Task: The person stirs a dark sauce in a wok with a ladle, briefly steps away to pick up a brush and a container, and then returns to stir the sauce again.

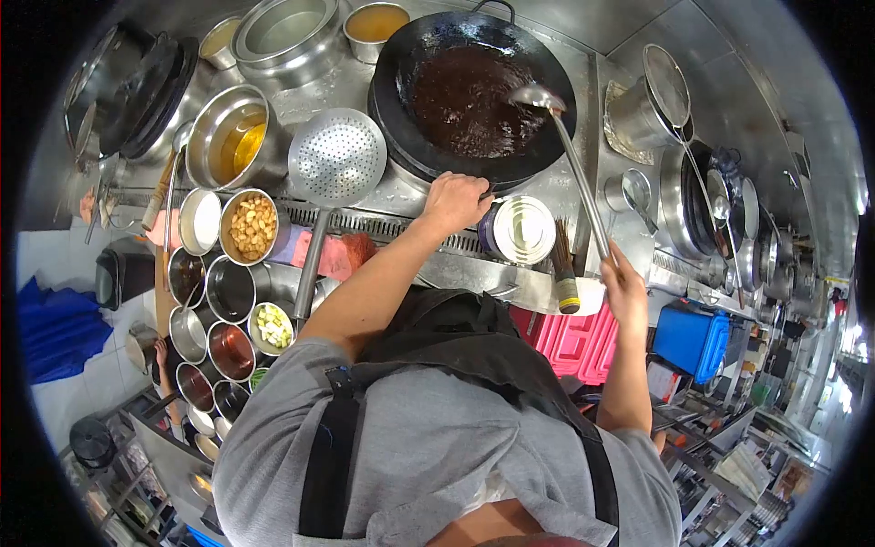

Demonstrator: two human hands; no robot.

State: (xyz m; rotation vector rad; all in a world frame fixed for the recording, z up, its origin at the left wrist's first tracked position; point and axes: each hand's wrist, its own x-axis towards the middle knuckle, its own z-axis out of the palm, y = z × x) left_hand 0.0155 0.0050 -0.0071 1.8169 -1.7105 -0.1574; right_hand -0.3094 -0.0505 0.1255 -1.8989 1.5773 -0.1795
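A large black wok holds dark bubbling liquid. My left hand is closed at the wok's near rim, where its handle seems to be. My right hand is wrapped round the long handle of a metal ladle, whose bowl rests at the right part of the liquid. Between my hands stands a can with a pale round top. Beside it lies a bamboo brush with a yellow band. To the left, a perforated skimmer lies with its handle toward me.
At the left stand a pot with yellow oil, a bowl of browned pieces and several sauce pots. Metal pots are at the back. A strainer rests on a pot at the right. Another person's hand shows far left.
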